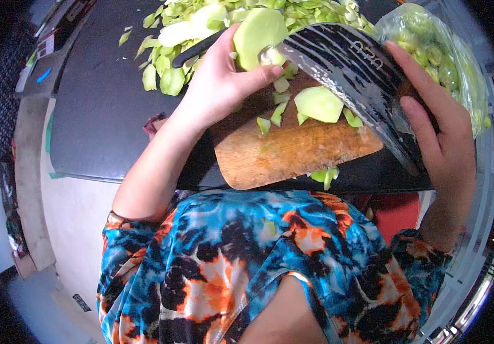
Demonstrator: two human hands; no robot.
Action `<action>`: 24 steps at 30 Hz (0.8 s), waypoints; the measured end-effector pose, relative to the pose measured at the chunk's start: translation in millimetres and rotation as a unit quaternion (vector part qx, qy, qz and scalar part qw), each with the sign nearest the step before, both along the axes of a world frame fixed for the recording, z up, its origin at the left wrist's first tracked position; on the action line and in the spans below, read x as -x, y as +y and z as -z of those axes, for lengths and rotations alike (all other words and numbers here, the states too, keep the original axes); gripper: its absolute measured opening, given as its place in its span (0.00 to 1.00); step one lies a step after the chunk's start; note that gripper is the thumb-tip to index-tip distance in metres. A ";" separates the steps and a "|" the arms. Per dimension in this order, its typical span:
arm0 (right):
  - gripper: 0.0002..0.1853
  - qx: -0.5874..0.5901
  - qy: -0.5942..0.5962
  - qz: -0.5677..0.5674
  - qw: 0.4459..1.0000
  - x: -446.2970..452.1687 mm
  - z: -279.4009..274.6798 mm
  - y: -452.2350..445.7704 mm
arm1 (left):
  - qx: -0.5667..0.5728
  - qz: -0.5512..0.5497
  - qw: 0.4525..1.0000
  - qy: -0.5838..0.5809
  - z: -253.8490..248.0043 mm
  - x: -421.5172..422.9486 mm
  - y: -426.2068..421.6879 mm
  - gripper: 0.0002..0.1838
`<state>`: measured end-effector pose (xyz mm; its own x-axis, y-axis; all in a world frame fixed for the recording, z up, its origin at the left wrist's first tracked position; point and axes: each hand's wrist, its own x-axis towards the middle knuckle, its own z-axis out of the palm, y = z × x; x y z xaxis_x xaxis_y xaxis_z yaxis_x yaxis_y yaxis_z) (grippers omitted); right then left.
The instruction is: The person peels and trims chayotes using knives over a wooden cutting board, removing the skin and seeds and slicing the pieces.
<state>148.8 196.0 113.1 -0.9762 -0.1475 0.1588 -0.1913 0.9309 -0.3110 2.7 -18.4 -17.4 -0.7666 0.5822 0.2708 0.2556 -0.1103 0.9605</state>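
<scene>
My left hand [222,77] grips a thick, pale green vegetable piece [260,35] above the cutting board, thumb along its lower side. A whitish spot shows at its lower right. My right hand [439,114] is closed around a cleaver [344,69] with a broad dark blade, streaked white and wet; its handle is mostly hidden by the fingers. The blade slants across the board, and its upper left corner meets the whitish spot or lies just in front of it. Below the blade, a cut vegetable chunk [319,104] and small scraps lie on the wooden cutting board [298,152].
A large heap of green peelings and slices [321,12] covers the table's far side. A black handle [196,50] sticks out behind my left wrist. On the right stands a clear plastic bag [450,51] of green pieces. The black table [104,114] ends close to my body.
</scene>
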 end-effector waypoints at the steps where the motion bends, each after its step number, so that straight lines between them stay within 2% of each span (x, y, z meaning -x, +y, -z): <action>1: 0.23 0.002 0.007 -0.006 1.000 0.4 1.8 1.9 | 0.010 -0.003 1.000 0.019 -0.8 -0.2 0.1 0.31; 3: 0.23 0.003 0.036 -0.023 0.999 2.4 10.0 8.2 | 0.000 0.009 1.000 0.002 -2.6 0.0 -0.4 0.32; 10: 0.24 0.129 -0.020 0.045 0.990 -1.8 17.7 2.3 | -0.079 0.023 0.994 -0.065 3.5 -1.0 2.1 0.33; 13: 0.24 0.188 -0.049 0.074 0.978 -2.7 20.1 1.4 | -0.080 0.014 0.996 -0.041 3.9 -3.1 2.6 0.35; 24: 0.24 0.320 -0.103 0.112 0.935 -3.7 34.3 1.5 | -0.142 0.036 0.985 -0.088 4.2 -14.0 5.5 0.34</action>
